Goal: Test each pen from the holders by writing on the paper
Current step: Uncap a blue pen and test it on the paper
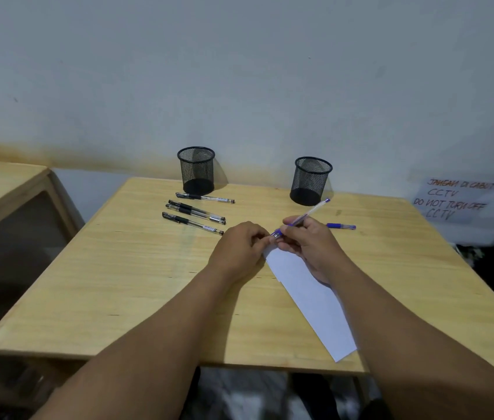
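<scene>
Currently my right hand (pixel 309 237) pinches a blue pen (pixel 303 218) around its grip section, thumb and forefinger closed on the barrel. My left hand (pixel 239 244) is closed in a pinch at the pen's lower end, at the cap or the tip; I cannot tell which from this view, nor whether the cap is on.

Orientation of the pen: its long axis runs diagonally, the low end toward me and to my left, where the two hands meet, and the high end pointing away and to my right, toward the right mesh holder (pixel 310 180). The low end sits directly above the far corner of the paper (pixel 309 298).

Position of the paper: a narrow white strip lying flat on the tabletop (pixel 118 283), running from beneath my hands toward the near right edge. It lies under my right hand and forearm, so the right hand is the nearer one for writing.

Judgement for the coming move: the writing end needs only to drop onto the paper just below it, with little sideways travel.

Other items: four black pens (pixel 197 212) lie side by side in front of the left mesh holder (pixel 196 169). A second blue pen (pixel 341 226) lies beyond my right hand. Both holders appear empty.
</scene>
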